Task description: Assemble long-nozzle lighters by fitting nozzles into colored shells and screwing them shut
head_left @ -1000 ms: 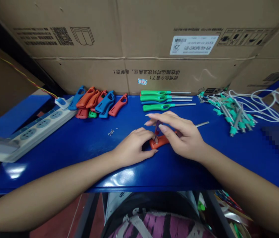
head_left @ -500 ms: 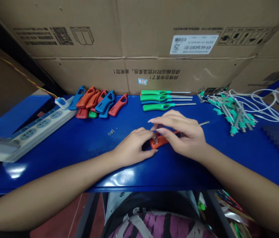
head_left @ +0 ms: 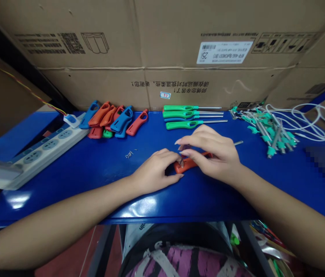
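Observation:
On the blue table, an orange long-nosed gas lighter (head_left: 189, 164) lies slantwise, its metal tube poking out to the right behind my right hand. My left hand (head_left: 157, 170) grips the handle's near end between thumb and fingers. Above the same handle is my right hand (head_left: 218, 151), palm down, thumb and fingers curled towards each other at the left hand's fingertips. Whatever sits between those fingers is too small or hidden to name. A little pile of small screws (head_left: 129, 154) lies left of my left hand.
Several lighter handle shells (head_left: 137, 122) are heaped at the back left, by a white power strip (head_left: 49, 148). Lighters with green handles (head_left: 179, 125) are stacked at the back. Metal tubes with teal fittings (head_left: 272, 132) and a white cable (head_left: 320, 111) lie right. A cardboard wall (head_left: 107, 82) stands behind.
My right hand's thumb and fingertips have shifted very slightly over the orange lighter. My left hand keeps its grip, and the other things stay in place.

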Motion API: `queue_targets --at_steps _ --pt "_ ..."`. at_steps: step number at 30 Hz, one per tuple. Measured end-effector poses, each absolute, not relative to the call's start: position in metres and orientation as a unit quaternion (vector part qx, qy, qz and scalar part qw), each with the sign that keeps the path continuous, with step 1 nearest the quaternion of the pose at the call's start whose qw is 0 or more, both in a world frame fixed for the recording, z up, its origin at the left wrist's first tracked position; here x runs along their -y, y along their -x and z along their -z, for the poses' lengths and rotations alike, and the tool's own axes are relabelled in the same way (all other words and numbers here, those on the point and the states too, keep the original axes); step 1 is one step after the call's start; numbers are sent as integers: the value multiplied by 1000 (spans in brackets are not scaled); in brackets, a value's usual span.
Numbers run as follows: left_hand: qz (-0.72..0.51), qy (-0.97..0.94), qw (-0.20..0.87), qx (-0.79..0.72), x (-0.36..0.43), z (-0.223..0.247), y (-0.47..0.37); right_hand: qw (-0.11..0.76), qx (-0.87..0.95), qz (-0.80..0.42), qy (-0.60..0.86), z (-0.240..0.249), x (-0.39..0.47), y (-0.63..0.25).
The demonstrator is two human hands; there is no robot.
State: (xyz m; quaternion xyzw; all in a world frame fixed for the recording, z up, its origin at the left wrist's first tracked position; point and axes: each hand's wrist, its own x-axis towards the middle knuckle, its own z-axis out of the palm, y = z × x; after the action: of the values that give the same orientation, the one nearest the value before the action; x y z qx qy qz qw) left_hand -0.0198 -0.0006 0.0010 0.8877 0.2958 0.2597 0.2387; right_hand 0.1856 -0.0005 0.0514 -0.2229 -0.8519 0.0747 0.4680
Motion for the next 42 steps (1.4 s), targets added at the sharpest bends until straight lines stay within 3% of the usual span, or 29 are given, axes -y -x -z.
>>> queue_targets --at_steps 4,11,35,42 --pt "-255 -888 237 -299 1 -1 19 450 872 -15 194 -51 0 -187" --pt "-281 -877 237 -309 6 -2 17 488 835 -150 204 -52 2 -183" --pt "-305 -848 254 -351 15 -1 10 482 858 -7 180 -50 7 -177" --pt "-256 -849 250 -388 14 -17 18 493 835 -78 230 -67 6 -192"
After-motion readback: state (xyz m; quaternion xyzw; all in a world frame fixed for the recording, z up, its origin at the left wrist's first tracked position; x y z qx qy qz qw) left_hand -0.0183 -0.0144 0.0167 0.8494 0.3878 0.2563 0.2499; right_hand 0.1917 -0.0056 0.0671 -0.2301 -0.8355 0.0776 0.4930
